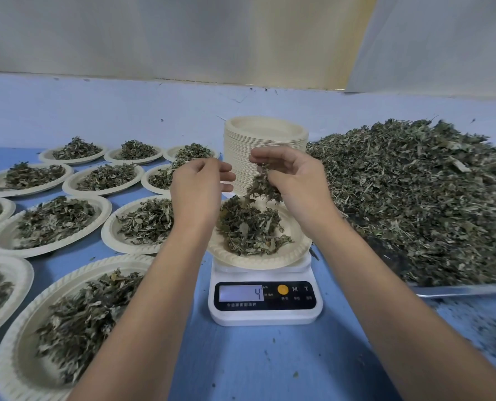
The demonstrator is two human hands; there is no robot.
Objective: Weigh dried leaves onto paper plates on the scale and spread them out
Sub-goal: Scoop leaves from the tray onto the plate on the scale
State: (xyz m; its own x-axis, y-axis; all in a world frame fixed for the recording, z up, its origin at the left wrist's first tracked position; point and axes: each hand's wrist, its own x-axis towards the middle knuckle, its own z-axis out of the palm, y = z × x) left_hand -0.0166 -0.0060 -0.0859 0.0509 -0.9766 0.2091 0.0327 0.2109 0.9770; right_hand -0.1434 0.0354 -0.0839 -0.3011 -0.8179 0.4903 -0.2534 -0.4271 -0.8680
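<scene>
Partly, the right hand point(296, 183) hides the dried leaves point(262, 185) it grips.

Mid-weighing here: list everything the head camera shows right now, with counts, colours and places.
Kitchen scale: one, white, centre front, display lit.
Paper plate on scale: one, cream, holding leaves.
Plate stack: one, cream, behind the scale.
Filled plates: about eleven, cream, left, in rows.
Leaf heap: one, grey-green, right, on a metal tray.
Table cover: one, blue, under everything.
Left hand: above the scale plate, fingers loosely curled, no leaves seen in it.
Right hand: pinching a leaf clump over the plate.
</scene>
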